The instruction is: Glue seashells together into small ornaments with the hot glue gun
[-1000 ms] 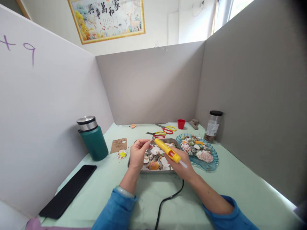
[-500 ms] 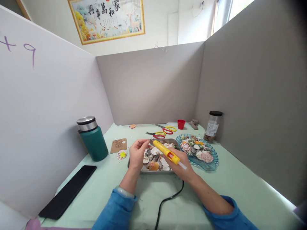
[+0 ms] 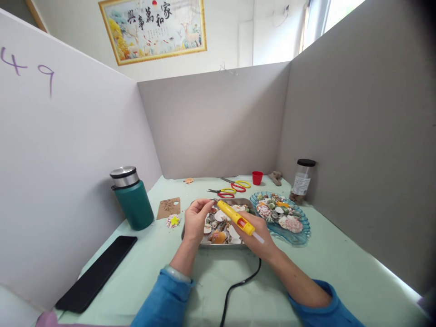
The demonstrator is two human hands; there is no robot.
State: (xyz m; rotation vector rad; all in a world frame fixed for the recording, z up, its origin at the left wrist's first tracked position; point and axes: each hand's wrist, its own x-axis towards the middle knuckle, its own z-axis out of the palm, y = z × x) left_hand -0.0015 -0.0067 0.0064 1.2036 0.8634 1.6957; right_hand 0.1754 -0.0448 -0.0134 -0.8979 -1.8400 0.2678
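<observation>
My right hand [image 3: 256, 234] grips a yellow glue gun [image 3: 235, 218] with a black cord [image 3: 238, 284] trailing toward me. Its tip points up and left at my left hand [image 3: 196, 220]. The left fingers are pinched on a small piece I cannot make out, right at the gun's tip. Both hands hover over a metal tray [image 3: 221, 244] filled with several shells. A blue glass dish [image 3: 299, 235] with more shells lies to the right of the tray.
A green flask [image 3: 132, 203] stands at the left, with a black phone [image 3: 97, 272] near the front left. A brown card [image 3: 168, 207], a small flower piece [image 3: 174, 220], scissors [image 3: 235, 185], a red cup [image 3: 257, 177] and a jar [image 3: 302, 180] lie behind. Grey partitions wall in three sides.
The glue gun's tip has closed in on my left fingertips. The view has tilted slightly; nothing else has shifted.
</observation>
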